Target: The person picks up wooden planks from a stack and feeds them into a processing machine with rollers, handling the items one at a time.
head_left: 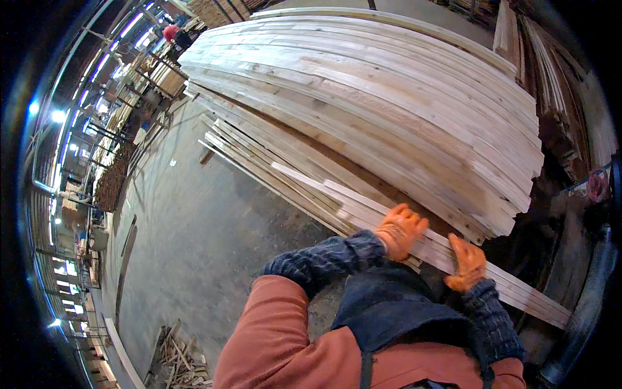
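Note:
I wear orange gloves on both hands. My left hand (pixel 402 231) lies over a narrow bundle of pale wooden strips (pixel 359 202), its fingers curled across their far edge. Farther right along the same bundle, my right hand (pixel 466 263) grips the strips from the near side, its fingertips at their upper face. The strips run slantwise in front of my body, and their right ends (pixel 538 303) stick out past my right hand. My palms and the undersides of the strips are hidden.
A wide stack of long boards (pixel 389 97) fills the far side. Loose thin strips (pixel 259 172) lie left of the bundle, over the concrete floor (pixel 194 240). Wood scraps (pixel 176 356) are heaped at lower left. A dark pipe (pixel 586 305) stands at right. Another person (pixel 175 35) is far off.

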{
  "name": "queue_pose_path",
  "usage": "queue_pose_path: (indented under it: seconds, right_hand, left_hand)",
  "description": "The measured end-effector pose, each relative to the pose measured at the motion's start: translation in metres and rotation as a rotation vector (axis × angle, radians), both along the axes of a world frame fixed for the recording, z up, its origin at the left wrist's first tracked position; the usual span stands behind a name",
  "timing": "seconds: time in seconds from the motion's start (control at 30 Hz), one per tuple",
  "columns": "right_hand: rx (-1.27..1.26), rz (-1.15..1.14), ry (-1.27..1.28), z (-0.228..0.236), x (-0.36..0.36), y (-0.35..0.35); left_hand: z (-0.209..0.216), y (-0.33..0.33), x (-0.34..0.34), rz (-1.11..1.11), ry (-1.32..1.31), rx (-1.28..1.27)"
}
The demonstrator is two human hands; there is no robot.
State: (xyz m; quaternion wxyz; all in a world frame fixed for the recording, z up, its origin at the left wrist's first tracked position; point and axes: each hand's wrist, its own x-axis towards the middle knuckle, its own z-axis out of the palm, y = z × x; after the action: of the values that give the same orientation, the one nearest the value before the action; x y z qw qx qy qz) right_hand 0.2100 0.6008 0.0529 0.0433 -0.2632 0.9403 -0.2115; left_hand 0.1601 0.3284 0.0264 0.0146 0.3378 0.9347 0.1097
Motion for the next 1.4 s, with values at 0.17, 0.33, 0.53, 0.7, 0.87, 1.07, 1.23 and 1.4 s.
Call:
queue_pose_path:
  seconds: [0.17, 0.33, 0.53, 0.7, 0.87, 1.07, 1.23, 1.4]
  right_hand:
    - [-0.087, -0.163, 0.057, -0.006, -0.011, -0.043]
    - [0.14, -0.139, -0.018, -0.006, 0.003, 0.025]
    - [0.343, -0.259, -0.095, -0.013, 0.04, 0.097]
    - [0.391, -0.304, -0.141, 0.001, 0.05, 0.118]
    - [-0.013, -0.353, -0.507, 0.03, 0.007, 0.031]
    - [-0.716, -0.816, -0.706, -0.028, -0.024, -0.015]
    - [0.273, -1.042, -0.795, -0.11, -0.061, 0.033]
    - [0.598, -0.724, -0.816, -0.208, -0.061, 0.136]
  left_hand:
    - [0.012, 0.035, -0.006, -0.083, -0.077, 0.127]
    - [0.048, -0.031, -0.03, -0.085, -0.191, 0.224]
    - [-0.042, -0.17, -0.093, 0.946, -0.054, 0.9]
    - [-0.163, -0.238, -0.108, 1.171, -0.702, 0.941]
    - [-0.19, -0.186, -0.148, 0.714, -0.6, -0.117]
    - [-0.271, -0.256, -0.118, 0.991, -0.934, 0.928]
    - [-0.167, -0.226, -0.135, 1.421, -1.48, 1.752]
    - [-0.161, -0.229, -0.137, 1.441, -1.422, 1.851]
